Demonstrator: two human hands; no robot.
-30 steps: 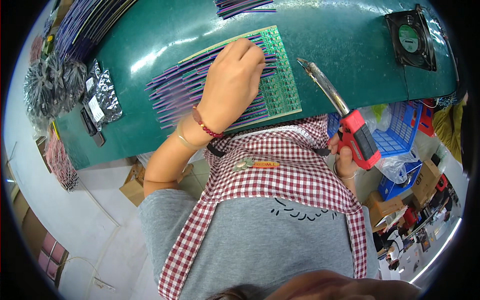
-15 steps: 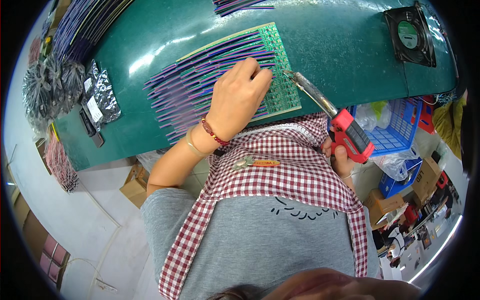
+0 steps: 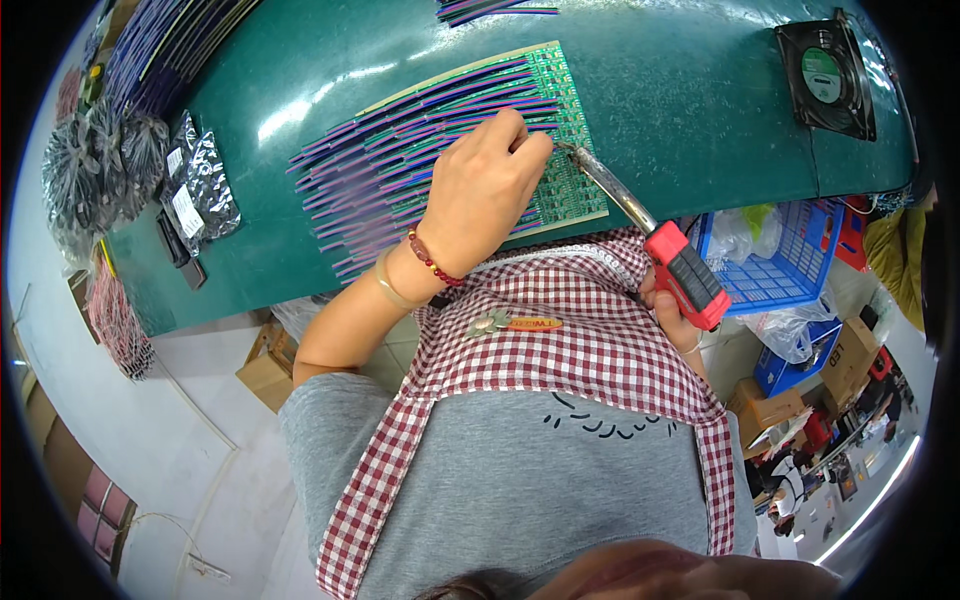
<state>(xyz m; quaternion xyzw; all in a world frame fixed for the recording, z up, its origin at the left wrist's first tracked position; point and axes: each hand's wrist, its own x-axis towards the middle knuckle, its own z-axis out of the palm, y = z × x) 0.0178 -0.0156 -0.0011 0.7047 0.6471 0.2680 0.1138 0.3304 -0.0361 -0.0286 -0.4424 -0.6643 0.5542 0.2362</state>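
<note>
A green circuit board point(image 3: 568, 107) with many small parts lies on the table, and rows of thin blue, purple and black wires point(image 3: 345, 187) run from it to the left. Over the wires is my left hand point(image 3: 490, 175), closed in a pinch; its fingertips and whatever they hold are hidden beneath it. My right hand point(image 3: 672, 312) grips a red and black soldering iron point(image 3: 688, 278) below the table's front edge. The iron's metal barrel slants up to the left, and its tip is at the board, close beside my left fingers.
A black fan point(image 3: 825, 78) stands on the green table point(image 3: 690, 110) at the far right. More wire bundles point(image 3: 175, 50) lie at the far left, near dark plastic bags point(image 3: 105, 170) and a silvery packet point(image 3: 205, 195). Blue baskets point(image 3: 770, 270) and cardboard boxes are below, right.
The soldering iron has moved left and slightly up, bringing its tip nearer my left fingers. My left hand has shifted slightly right, still pinched.
</note>
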